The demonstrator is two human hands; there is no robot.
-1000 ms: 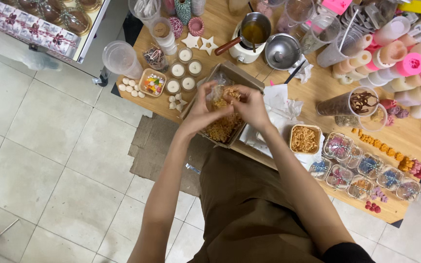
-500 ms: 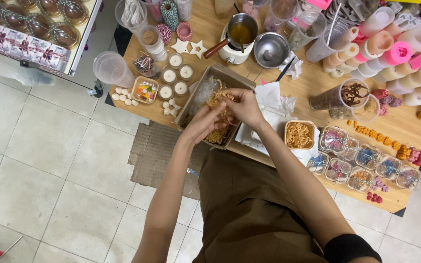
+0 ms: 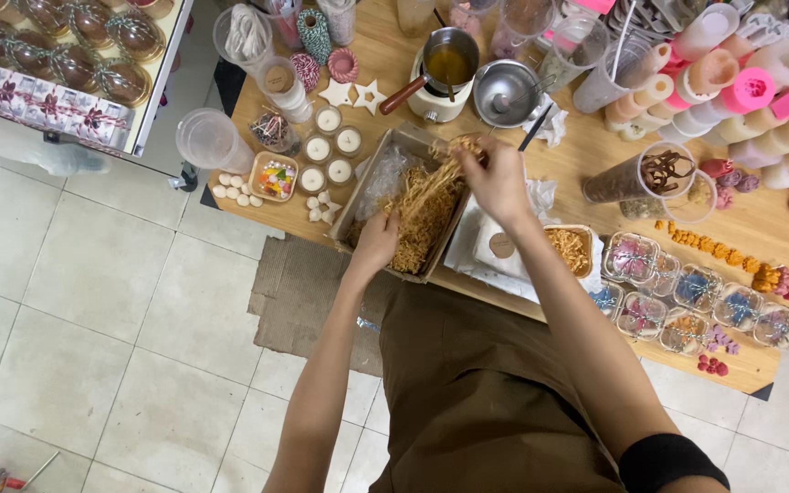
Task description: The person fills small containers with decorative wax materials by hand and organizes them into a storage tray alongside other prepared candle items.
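Two hands were in the tray [image 3: 351,203]: your left hand [image 3: 374,245] pressed flat on the shreds [image 3: 424,212] near you, your right hand [image 3: 495,175] pinched shut on a tuft at the far end. Best practice was small pinches, lifted over the tray so strays fell back in.

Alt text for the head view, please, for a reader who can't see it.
Seen from above, a person's right hand lifts a tuft of tan shredded filler from a rectangular tray on a crowded wooden table, while the left hand rests at the tray's near end. Small white candles, a melting pot and pink moulds surround it.
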